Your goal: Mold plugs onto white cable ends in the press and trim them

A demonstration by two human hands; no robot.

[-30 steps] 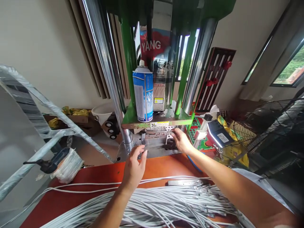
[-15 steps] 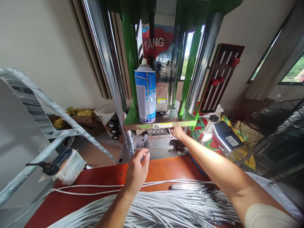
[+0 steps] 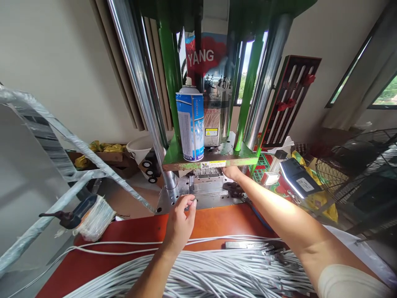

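My left hand (image 3: 180, 217) hovers over the front edge of the red table (image 3: 136, 225), its thumb and fingers curved with a gap between them and nothing visible in it. My right hand (image 3: 231, 173) reaches under the green press plate (image 3: 231, 156), beside the right end of the metal mould block (image 3: 208, 183). Its fingers are hidden by the plate, so what they touch does not show. A blue and white spray can (image 3: 190, 124) stands upright on the plate, in front of a tall printed metal tin (image 3: 214, 87).
Many white cables (image 3: 198, 273) lie across the table front, with a metal bar (image 3: 243, 245) behind them. A wrapped ladder (image 3: 83, 151) and a film roll (image 3: 96, 219) are at left. Steel columns (image 3: 139, 78) flank the plate. A fan (image 3: 356, 161) stands at right.
The whole view has shifted very slightly. Both hands hold nearly the same places, and nothing has visibly been taken hold of or let go.
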